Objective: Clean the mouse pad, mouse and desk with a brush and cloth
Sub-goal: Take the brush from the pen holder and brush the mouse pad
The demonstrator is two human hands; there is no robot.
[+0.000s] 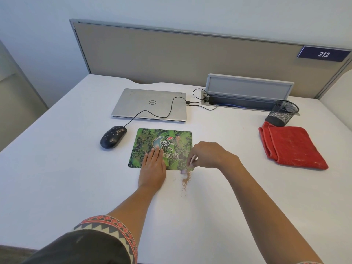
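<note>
A green patterned mouse pad (171, 139) lies in the middle of the white desk (57, 168). My left hand (153, 166) rests flat on the pad's near edge, fingers together. My right hand (209, 154) grips a small light-coloured brush (189, 164), its blurred tip at the pad's near right corner. Brown crumbs (185, 181) are strewn on the desk just below that corner, and a few sit on the pad's upper right. A black wired mouse (113, 137), speckled with dirt, sits left of the pad. A folded red cloth (291, 146) lies at the right.
A shut silver laptop (150, 103) lies behind the pad, with the mouse cable running across it to an open cable box (247, 92). A black mesh pen cup (283, 112) stands behind the cloth. A beige partition (171, 54) closes off the back of the desk.
</note>
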